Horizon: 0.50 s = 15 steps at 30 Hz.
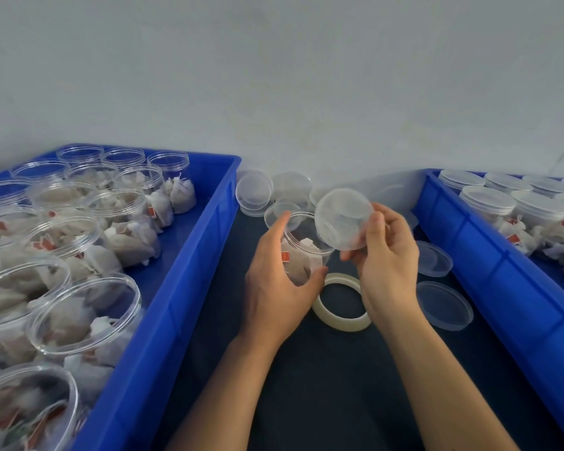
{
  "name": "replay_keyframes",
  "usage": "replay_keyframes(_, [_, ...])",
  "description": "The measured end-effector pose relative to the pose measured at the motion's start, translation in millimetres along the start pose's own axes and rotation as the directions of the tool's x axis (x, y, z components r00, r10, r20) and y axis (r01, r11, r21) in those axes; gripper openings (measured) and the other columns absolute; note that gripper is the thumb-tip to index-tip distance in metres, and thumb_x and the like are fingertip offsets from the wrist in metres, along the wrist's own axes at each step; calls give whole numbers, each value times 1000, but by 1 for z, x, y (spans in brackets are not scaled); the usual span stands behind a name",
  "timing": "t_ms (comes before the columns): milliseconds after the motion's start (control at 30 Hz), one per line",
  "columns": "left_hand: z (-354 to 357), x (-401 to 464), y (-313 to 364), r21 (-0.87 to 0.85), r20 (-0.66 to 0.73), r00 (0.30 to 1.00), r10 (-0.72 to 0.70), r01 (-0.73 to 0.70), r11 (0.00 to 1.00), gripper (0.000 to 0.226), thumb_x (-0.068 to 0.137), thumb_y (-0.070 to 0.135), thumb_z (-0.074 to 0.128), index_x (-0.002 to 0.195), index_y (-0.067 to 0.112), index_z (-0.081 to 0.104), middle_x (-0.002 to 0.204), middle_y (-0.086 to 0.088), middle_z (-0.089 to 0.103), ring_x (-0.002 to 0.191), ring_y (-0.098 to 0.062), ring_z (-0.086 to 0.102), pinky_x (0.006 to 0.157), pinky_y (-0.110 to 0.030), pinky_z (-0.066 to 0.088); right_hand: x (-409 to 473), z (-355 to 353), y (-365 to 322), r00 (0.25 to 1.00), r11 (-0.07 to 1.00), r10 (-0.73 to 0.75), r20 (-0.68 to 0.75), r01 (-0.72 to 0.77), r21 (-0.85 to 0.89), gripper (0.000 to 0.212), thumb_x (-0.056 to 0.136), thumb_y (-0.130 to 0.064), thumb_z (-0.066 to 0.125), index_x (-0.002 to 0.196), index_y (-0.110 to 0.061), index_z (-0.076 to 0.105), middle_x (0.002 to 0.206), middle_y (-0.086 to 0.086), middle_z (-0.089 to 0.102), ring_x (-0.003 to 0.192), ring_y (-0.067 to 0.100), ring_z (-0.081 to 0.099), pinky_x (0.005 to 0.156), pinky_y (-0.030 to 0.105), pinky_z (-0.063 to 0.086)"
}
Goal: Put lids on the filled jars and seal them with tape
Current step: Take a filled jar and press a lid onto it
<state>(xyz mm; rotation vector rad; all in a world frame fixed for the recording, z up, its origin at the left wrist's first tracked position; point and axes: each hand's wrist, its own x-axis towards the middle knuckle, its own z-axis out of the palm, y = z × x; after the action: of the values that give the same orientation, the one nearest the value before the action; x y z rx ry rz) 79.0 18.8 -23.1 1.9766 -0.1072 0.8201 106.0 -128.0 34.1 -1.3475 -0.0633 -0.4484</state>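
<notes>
My left hand [275, 281] grips a clear open jar [302, 252] filled with white tea bags, held above the dark mat. My right hand [386, 255] pinches a clear round lid [342, 218], tilted just above and to the right of the jar's mouth. A roll of clear tape [341, 302] lies flat on the mat below both hands, partly hidden by my right wrist.
A blue tray [183, 288] on the left holds several open filled jars. A blue tray [489, 255] on the right holds several lidded jars. Loose lids [254, 192] lie at the back by the wall, and two more lids [443, 304] lie right of the tape.
</notes>
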Motion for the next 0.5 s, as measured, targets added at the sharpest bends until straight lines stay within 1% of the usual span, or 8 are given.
replay_keyframes(33, [0,0,0,9,-5,1000,23,-23,1000,102,78,40,93,151,66,26,148,30,50,132,18,46,98,0,38,-1,1,1,999,1000,25,22,-25,-2,19,113,-25,49,120,-20,66,86,-8,74,58,15,62,59,29,58])
replay_keyframes(100, [0,0,1,17,-11,999,52,-52,998,105,78,39,93,148,70,22,146,34,47,133,18,45,98,1,37,-2,2,4,998,998,56,40,-55,-3,19,112,-26,51,118,-20,68,87,-3,73,59,16,64,58,27,58])
replay_keyframes(200, [-1,0,1,18,-15,998,67,-67,998,103,79,42,93,150,68,23,144,38,45,135,17,45,98,1,37,-3,2,7,997,997,73,39,-72,-32,19,111,-28,52,116,-20,69,85,-9,73,58,13,63,56,27,57])
replay_keyframes(300, [-1,-1,2,26,5,995,96,-96,995,104,81,46,90,150,69,17,143,42,40,137,14,44,99,0,39,-4,3,12,997,994,76,28,-74,-77,18,111,-30,52,113,-23,69,82,-14,72,56,7,56,52,23,52])
replay_keyframes(367, [0,-1,2,28,12,993,118,-118,993,102,82,46,89,153,66,18,145,41,40,139,10,45,100,-4,42,-4,3,15,997,993,75,20,-73,-95,19,111,-31,52,111,-24,69,81,-14,71,56,4,55,52,21,49])
replay_keyframes(433, [1,-1,0,29,16,991,136,-137,990,100,82,44,89,156,59,25,147,42,40,141,7,46,104,-10,43,-3,1,17,998,989,61,20,-58,-137,20,111,-32,51,108,-27,70,84,-16,71,60,3,57,55,20,51])
replay_keyframes(500, [1,-2,1,35,32,988,152,-153,988,100,80,45,89,157,58,26,148,44,38,142,8,45,104,-7,42,-4,1,20,998,983,56,35,-49,-177,20,111,-31,52,106,-29,71,90,-19,73,67,3,64,60,24,55])
